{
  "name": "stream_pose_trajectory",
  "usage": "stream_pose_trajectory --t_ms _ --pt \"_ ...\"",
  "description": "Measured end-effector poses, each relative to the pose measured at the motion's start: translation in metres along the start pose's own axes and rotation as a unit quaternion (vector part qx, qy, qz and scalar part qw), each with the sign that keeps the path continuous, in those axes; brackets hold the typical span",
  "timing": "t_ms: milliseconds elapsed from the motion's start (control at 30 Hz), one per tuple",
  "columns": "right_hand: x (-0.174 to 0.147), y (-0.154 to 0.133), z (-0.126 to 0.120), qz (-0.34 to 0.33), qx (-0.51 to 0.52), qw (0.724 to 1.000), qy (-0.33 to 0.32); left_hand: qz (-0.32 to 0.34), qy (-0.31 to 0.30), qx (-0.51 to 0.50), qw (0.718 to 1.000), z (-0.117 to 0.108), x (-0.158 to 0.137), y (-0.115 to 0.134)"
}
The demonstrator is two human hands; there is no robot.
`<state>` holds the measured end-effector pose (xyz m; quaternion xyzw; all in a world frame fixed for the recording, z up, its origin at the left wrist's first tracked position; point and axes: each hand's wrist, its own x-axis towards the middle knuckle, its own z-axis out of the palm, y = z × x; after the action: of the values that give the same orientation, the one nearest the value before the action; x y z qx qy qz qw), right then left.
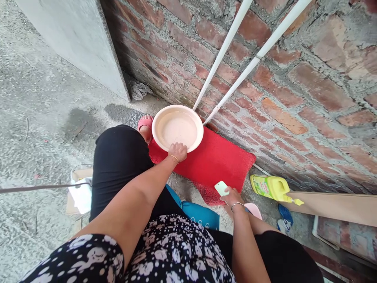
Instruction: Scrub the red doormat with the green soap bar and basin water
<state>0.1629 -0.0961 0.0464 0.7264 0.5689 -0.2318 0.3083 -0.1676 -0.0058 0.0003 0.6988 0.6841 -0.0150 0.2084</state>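
So the red mat [215,157] is laid out and the basin [199,129] is at its left end, my left hand [178,151] curled on it. My right hand [233,195] grips a pale green block [220,187], maybe soap, hard to tell. Setup looks done, mat work's left imo.

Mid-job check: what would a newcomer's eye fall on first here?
Probably the bright red mat on the ground, with the cream basin at one end and the left hand on the basin's rim. Near the mat's other end the right hand holds a pale green object, and a yellow bottle sits by the brick wall.
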Motion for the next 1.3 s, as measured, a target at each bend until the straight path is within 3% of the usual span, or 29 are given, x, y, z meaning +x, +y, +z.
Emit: stream_pose_trajectory --t_ms 67,133,267,400,500,667,767,867,1000,1100,1200,1300 --pt "-0.004 0.011 -0.006 0.034 -0.016 0.999 -0.015 0.002 0.001 -0.001 1.000 0.001 0.000 0.000" --pt "-0.009 0.002 -0.012 0.023 -0.029 0.999 0.006 0.002 0.005 -0.001 1.000 0.002 -0.001 0.000" --pt "-0.021 -0.058 -0.009 -0.108 -0.036 0.990 0.081 0.001 0.013 0.008 1.000 0.003 -0.001 0.000" --pt "-0.025 -0.103 0.003 -0.198 -0.054 0.975 0.089 0.006 0.016 0.012 1.000 0.004 -0.001 0.000" --pt "-0.021 -0.089 0.006 -0.178 -0.055 0.980 0.066 0.006 0.017 0.009 1.000 0.003 -0.001 0.000" --pt "-0.013 -0.014 -0.003 -0.029 -0.062 0.997 -0.029 0.004 0.024 0.003 1.000 0.002 -0.003 0.001" --pt "-0.015 0.003 -0.011 0.018 -0.069 0.997 -0.036 0.007 0.026 -0.001 1.000 0.001 -0.004 0.002" --pt "-0.019 -0.021 -0.016 -0.028 -0.051 0.998 0.022 0.007 0.020 0.004 1.000 0.000 -0.005 0.002" --pt "-0.020 -0.093 -0.015 -0.161 -0.048 0.981 0.101 0.003 0.015 0.007 1.000 -0.003 -0.005 0.003" --pt "-0.014 -0.136 -0.011 -0.224 -0.047 0.965 0.125 0.001 0.011 0.000 1.000 -0.004 -0.004 0.003" --pt "-0.005 -0.142 -0.009 -0.230 -0.037 0.965 0.119 -0.005 0.003 -0.008 1.000 -0.003 -0.003 0.004" --pt "0.003 -0.105 -0.009 -0.180 -0.024 0.978 0.103 -0.012 -0.003 -0.011 1.000 -0.001 -0.003 0.003"
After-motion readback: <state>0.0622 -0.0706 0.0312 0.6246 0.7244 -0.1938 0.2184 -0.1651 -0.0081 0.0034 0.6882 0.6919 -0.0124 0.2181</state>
